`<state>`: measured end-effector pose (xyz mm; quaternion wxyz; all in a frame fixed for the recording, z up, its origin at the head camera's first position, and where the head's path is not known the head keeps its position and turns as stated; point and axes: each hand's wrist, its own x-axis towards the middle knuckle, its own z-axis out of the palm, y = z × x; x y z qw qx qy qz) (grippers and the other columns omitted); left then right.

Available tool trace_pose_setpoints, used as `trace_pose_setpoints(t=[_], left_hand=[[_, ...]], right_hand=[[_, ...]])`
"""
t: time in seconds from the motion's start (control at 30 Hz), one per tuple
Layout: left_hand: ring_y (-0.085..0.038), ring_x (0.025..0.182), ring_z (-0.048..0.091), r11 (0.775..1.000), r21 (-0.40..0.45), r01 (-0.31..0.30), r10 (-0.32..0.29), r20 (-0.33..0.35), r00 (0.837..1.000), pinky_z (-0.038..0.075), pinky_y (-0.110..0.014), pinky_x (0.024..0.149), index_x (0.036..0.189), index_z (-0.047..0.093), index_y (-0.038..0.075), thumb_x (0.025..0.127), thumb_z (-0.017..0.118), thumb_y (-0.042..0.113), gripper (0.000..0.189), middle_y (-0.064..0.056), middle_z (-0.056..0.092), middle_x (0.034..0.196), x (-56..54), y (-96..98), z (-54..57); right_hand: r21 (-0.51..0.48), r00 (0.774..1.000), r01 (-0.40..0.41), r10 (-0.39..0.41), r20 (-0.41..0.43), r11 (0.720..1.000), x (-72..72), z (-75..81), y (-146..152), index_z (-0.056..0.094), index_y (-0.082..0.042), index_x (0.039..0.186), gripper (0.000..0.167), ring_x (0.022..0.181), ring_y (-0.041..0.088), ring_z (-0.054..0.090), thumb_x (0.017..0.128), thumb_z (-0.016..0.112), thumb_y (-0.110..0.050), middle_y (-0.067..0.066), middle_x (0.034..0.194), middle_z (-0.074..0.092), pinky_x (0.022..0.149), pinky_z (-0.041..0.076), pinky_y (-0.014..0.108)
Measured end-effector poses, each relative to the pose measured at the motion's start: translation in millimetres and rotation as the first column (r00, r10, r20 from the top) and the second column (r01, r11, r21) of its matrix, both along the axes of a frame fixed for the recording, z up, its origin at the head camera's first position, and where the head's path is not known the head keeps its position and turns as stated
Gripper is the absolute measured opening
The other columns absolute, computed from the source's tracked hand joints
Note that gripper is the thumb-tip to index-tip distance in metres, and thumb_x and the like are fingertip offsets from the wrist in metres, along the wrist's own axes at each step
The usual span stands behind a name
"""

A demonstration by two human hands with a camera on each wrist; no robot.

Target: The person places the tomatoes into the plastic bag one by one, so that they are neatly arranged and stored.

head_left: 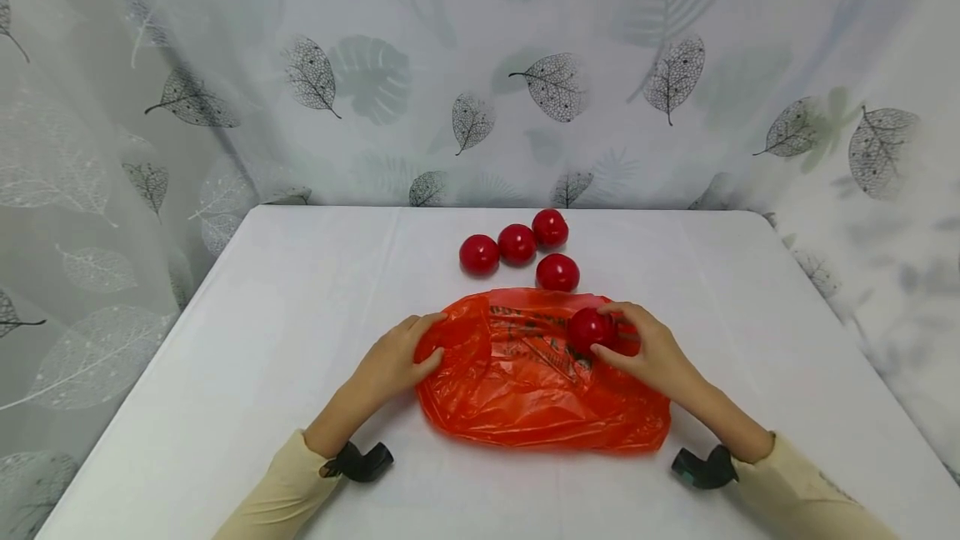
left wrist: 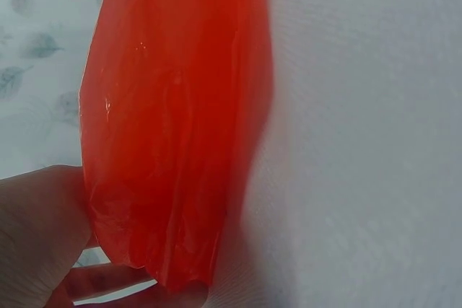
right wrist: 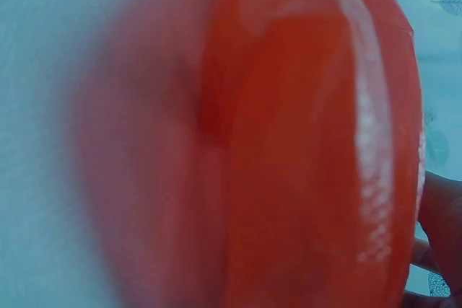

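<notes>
An orange-red plastic bag (head_left: 525, 407) with dark printing lies crumpled on the table. My left hand (head_left: 397, 357) grips its left end, thumb and fingers spread around the edge. In the left wrist view the bag (left wrist: 166, 128) runs up from that hand, fingertips partly hidden. My right hand (head_left: 652, 352) pinches a round, glossy red tomato-like fruit (head_left: 588, 330) between thumb and fingers, over the right part of the printed area. In the right wrist view the bag (right wrist: 296, 142) covers most of the picture; the held fruit is hidden there.
Behind the bag, several more red tomato-like fruits (head_left: 517, 245) sit on the white table (head_left: 300, 290). The nearest fruit (head_left: 557, 272) is close to the bag's far edge. A leaf-patterned curtain (head_left: 480, 65) hangs behind the table.
</notes>
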<state>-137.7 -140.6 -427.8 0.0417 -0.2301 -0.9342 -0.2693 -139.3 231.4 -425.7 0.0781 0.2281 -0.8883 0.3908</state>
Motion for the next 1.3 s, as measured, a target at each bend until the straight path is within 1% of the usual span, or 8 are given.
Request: trace_pose_setpoints(t=[0.17,0.37,0.63,0.83,1.1,1.3], left_hand=[[-0.026,0.099,0.064,1.0,-0.012,-0.013,0.013,0.019,1.0,0.056,-0.042,0.085,0.133,0.055,0.007,0.089,0.069,0.017,0.047,-0.011,0.064,0.11,-0.2,-1.1,-0.1],[-0.028,0.1,0.064,1.0,-0.005,-0.013,0.013,0.005,1.0,0.056,-0.043,0.086,0.132,0.056,0.006,0.088,0.069,0.015,0.046,-0.012,0.064,0.11,-0.1,-1.5,-1.1],[-0.028,0.1,0.064,1.0,-0.005,0.003,-0.003,-0.014,1.0,0.056,-0.043,0.086,0.131,0.056,0.005,0.088,0.069,0.015,0.046,-0.013,0.064,0.11,0.1,-3.1,1.6],[-0.029,0.099,0.065,1.0,-0.014,0.003,-0.004,-0.027,1.0,0.056,-0.044,0.085,0.131,0.056,0.006,0.088,0.069,0.015,0.046,-0.013,0.064,0.11,-1.8,-4.4,2.0],[-0.028,0.097,0.065,1.0,-0.015,0.0,-0.001,-0.009,1.0,0.056,-0.043,0.084,0.131,0.056,0.006,0.087,0.07,0.016,0.046,-0.012,0.065,0.108,-2.1,-3.8,0.3],[-0.026,0.094,0.064,1.0,-0.014,0.004,-0.005,-0.033,0.999,0.057,-0.041,0.082,0.13,0.057,0.005,0.087,0.07,0.015,0.046,-0.011,0.064,0.106,-1.4,-3.2,-2.2]], right_hand=[[0.016,1.0,-0.005,0.005,-0.006,1.0,-3.2,6.7,-2,0.057,0.001,0.117,0.046,0.103,0.037,0.06,0.077,0.079,-0.001,0.019,0.115,0.059,0.08,0.056,0.05],[0.052,1.0,-0.001,0.001,-0.002,0.999,-7.6,16.1,-3,0.06,0.002,0.114,0.039,0.103,0.036,0.061,0.079,0.077,-0.001,0.019,0.114,0.061,0.081,0.056,0.051],[0.034,0.999,0.031,-0.033,0.036,0.999,-14.4,29.6,-3,0.059,0.005,0.115,0.04,0.099,0.04,0.063,0.08,0.077,-0.002,0.023,0.111,0.062,0.08,0.055,0.054],[0.049,0.999,0.023,-0.025,0.042,0.999,-18.6,33.4,-3,0.06,0.004,0.114,0.038,0.1,0.04,0.062,0.081,0.076,-0.004,0.023,0.112,0.062,0.08,0.055,0.055],[0.056,0.999,0.013,-0.016,0.044,0.998,-26.1,38.6,-4,0.06,0.002,0.115,0.038,0.101,0.041,0.063,0.081,0.075,-0.004,0.021,0.115,0.061,0.08,0.054,0.055],[0.055,1.0,0.002,-0.004,0.031,0.998,-33.3,44.7,-7,0.061,0.001,0.115,0.036,0.1,0.042,0.064,0.082,0.074,-0.005,0.021,0.115,0.062,0.081,0.054,0.056]])
